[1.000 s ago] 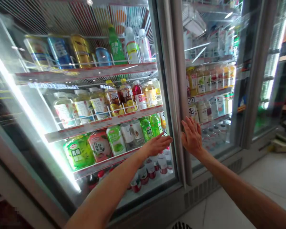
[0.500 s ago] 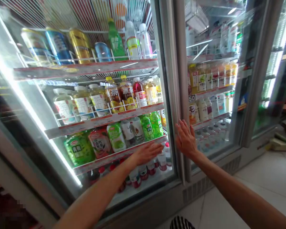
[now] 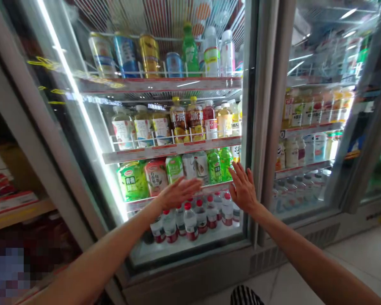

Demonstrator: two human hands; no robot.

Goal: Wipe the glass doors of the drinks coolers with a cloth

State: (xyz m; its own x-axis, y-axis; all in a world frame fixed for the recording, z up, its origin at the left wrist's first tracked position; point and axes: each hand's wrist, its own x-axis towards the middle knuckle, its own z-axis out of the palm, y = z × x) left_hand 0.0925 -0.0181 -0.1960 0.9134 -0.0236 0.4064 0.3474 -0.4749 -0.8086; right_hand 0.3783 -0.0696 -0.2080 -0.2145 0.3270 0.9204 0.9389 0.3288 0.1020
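My left hand (image 3: 179,192) reaches forward with fingers stretched out and holds nothing. It appears in front of the lower shelves, over the view of the green tea bottles (image 3: 214,166) and the red-capped water bottles (image 3: 190,220). Further right, my right hand (image 3: 244,188) is raised, palm forward and fingers spread, beside the metal door frame (image 3: 262,127) of the glass-fronted drinks fridge. Whether either hand touches the glass, I cannot tell. Large green (image 3: 131,182) and reddish drink bottles (image 3: 155,176) stand left of my hands.
Cans (image 3: 125,55) and bottles line the top shelf, with iced tea bottles (image 3: 178,120) on the one below. A second fridge section with juice bottles (image 3: 307,108) is at right. Pale floor tiles (image 3: 362,250) lie below it. Another shelf (image 3: 19,207) stands at left.
My view has turned left, so the fridge sits further right in the picture. My right hand has shifted from over the door frame to in front of the glass; both hands stay open.
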